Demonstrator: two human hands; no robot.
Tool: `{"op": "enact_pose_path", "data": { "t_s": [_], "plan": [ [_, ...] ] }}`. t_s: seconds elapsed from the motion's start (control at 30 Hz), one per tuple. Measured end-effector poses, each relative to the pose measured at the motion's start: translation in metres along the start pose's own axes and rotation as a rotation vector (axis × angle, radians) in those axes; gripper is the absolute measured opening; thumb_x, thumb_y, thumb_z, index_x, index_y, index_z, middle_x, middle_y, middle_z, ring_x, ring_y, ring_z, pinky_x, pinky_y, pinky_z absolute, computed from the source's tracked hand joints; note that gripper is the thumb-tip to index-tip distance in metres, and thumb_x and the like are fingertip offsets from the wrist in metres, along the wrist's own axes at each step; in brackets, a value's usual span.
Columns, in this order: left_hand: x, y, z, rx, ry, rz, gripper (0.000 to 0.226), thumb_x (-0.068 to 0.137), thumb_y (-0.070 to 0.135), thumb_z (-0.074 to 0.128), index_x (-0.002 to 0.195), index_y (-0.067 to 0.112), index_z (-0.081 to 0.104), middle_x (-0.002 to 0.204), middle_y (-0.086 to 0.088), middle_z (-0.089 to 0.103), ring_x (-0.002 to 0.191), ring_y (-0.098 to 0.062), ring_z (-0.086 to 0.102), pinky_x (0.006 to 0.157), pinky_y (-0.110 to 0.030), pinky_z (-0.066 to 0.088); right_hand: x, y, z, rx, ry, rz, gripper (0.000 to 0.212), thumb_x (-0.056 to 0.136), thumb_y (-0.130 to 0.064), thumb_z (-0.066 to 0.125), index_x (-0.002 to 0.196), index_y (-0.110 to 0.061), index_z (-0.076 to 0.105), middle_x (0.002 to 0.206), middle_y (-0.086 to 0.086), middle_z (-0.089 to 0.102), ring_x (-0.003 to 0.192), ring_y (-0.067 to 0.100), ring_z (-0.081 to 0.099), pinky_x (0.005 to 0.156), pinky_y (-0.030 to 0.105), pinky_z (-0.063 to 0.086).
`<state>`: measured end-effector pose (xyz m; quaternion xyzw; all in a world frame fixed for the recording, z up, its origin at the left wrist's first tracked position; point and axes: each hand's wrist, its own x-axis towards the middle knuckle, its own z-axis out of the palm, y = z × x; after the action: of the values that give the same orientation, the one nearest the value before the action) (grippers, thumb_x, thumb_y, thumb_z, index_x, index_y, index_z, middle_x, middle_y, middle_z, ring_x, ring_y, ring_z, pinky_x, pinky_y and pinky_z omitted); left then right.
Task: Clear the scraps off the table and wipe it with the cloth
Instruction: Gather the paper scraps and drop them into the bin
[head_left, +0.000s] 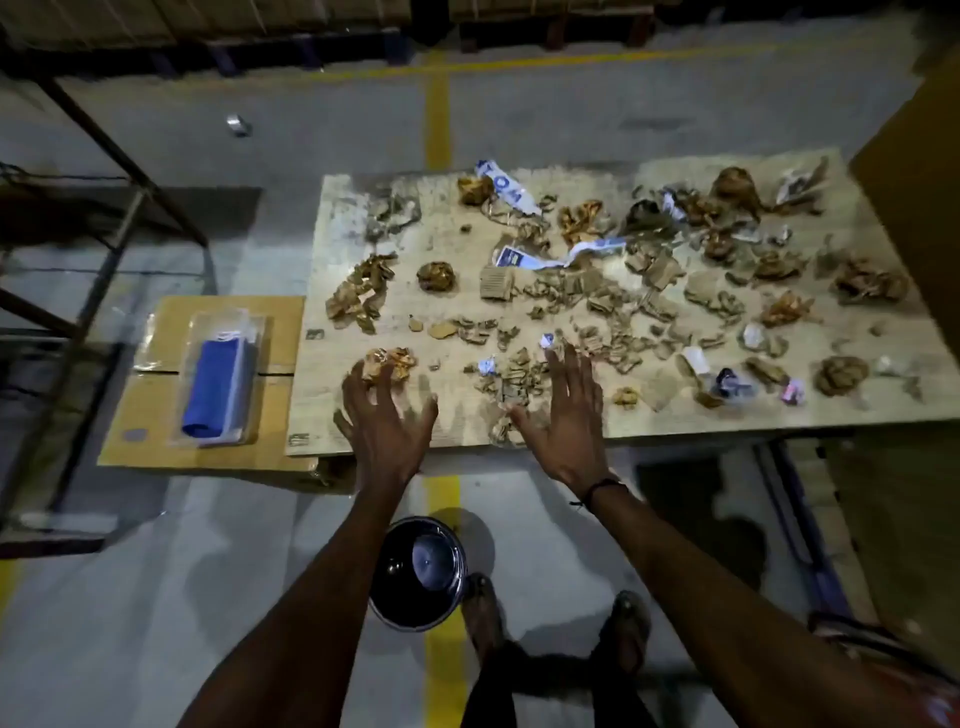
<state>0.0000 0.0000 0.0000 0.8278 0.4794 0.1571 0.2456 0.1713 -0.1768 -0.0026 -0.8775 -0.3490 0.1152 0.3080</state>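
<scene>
A bin (418, 571) is seen on the floor by the feet. Above the table (467, 431) edge, the left hand (387, 421) and right hand (563, 415) are spread flat, nothing grasped. Scraps (597, 291) are strewn across the top. The cloth (218, 387) lies bagged on a box (156, 441) just left.

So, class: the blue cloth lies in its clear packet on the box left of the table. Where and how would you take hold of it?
Probably pinch the packet by its long right edge, coming from the table side with the left hand. It lies flat on the box, so only edges offer a grip.
</scene>
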Motion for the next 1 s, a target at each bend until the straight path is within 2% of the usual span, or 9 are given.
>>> {"op": "enact_pose_path", "data": {
  "t_s": [0.13,0.2,0.27,0.37,0.5,0.67,0.83,0.9,1.0],
  "plan": [
    [0.041,-0.036,0.031,0.063,-0.062,-0.002,0.077,0.091,0.061,0.069,0.156,0.029,0.041,0.174,-0.006,0.01,0.161,-0.036,0.007,0.121,-0.069,0.011,0.016,-0.003,0.057,-0.106,-0.003,0.08,0.097,0.09,-0.077,0.053,0.166,-0.036,0.009,0.175,-0.004,-0.012,0.161,0.028,-0.014,0.124,0.065,0.003],
    [0.048,-0.047,0.053,0.096,-0.103,0.038,0.08,0.094,0.065,0.063,0.16,0.03,0.035,0.175,-0.009,0.008,0.161,-0.038,0.006,0.123,-0.068,0.013,0.022,0.003,0.082,-0.141,-0.01,0.095,0.095,0.088,-0.081,0.051,0.165,-0.039,0.013,0.175,-0.002,-0.013,0.16,0.032,-0.016,0.122,0.069,0.001],
    [0.049,-0.056,0.074,0.127,-0.135,0.072,0.08,0.097,0.069,0.053,0.163,0.031,0.028,0.175,-0.011,0.005,0.162,-0.037,0.003,0.125,-0.066,0.009,0.026,0.012,0.101,-0.203,-0.002,0.09,0.089,0.09,-0.083,0.046,0.164,-0.043,0.018,0.176,0.0,-0.009,0.16,0.034,-0.016,0.122,0.072,-0.001],
    [0.05,-0.055,0.093,0.179,-0.125,0.069,0.075,0.103,0.066,0.043,0.165,0.029,0.024,0.175,-0.013,0.008,0.162,-0.037,0.002,0.126,-0.063,0.005,0.034,0.021,0.116,-0.261,0.029,0.083,0.081,0.094,-0.08,0.041,0.163,-0.041,0.024,0.176,0.002,-0.006,0.16,0.033,-0.016,0.124,0.069,-0.002],
    [0.063,-0.039,0.113,0.167,-0.109,0.128,0.068,0.106,0.058,0.039,0.165,0.026,0.027,0.174,-0.017,0.014,0.161,-0.041,0.008,0.127,-0.062,0.014,0.062,0.034,0.112,-0.295,0.07,0.075,0.075,0.096,-0.076,0.042,0.161,-0.04,0.031,0.176,0.004,0.002,0.162,0.034,-0.007,0.123,0.065,0.003],
    [0.09,-0.013,0.137,0.178,-0.129,0.225,0.068,0.106,0.057,0.035,0.166,0.028,0.022,0.174,-0.018,0.011,0.161,-0.041,0.007,0.127,-0.058,0.012,0.103,0.052,0.108,-0.328,0.144,0.037,0.072,0.097,-0.072,0.047,0.16,-0.038,0.038,0.174,0.006,0.015,0.161,0.035,0.004,0.122,0.068,0.01],
    [0.113,0.007,0.146,0.153,-0.155,0.284,0.063,0.106,0.051,0.034,0.164,0.028,0.028,0.174,-0.018,0.01,0.161,-0.04,0.008,0.128,-0.06,0.015,0.135,0.061,0.094,-0.344,0.104,0.02,0.073,0.097,-0.075,0.039,0.161,-0.041,0.031,0.176,0.005,0.007,0.162,0.033,-0.002,0.122,0.066,0.0],
    [0.11,0.01,0.137,0.091,-0.127,0.269,0.059,0.106,0.045,0.039,0.162,0.028,0.033,0.174,-0.017,0.013,0.161,-0.038,0.01,0.127,-0.06,0.016,0.133,0.059,0.084,-0.34,0.159,-0.011,0.073,0.098,-0.074,0.04,0.162,-0.039,0.031,0.176,0.006,0.008,0.162,0.032,0.0,0.124,0.06,-0.003],
    [0.105,0.002,0.112,0.001,-0.007,0.26,0.054,0.104,0.037,0.05,0.156,0.025,0.042,0.171,-0.014,0.022,0.16,-0.034,0.016,0.127,-0.057,0.016,0.113,0.057,0.06,-0.313,0.263,0.075,0.074,0.096,-0.073,0.042,0.162,-0.041,0.029,0.176,0.002,0.003,0.162,0.028,0.0,0.126,0.058,-0.001]
  ]
}}
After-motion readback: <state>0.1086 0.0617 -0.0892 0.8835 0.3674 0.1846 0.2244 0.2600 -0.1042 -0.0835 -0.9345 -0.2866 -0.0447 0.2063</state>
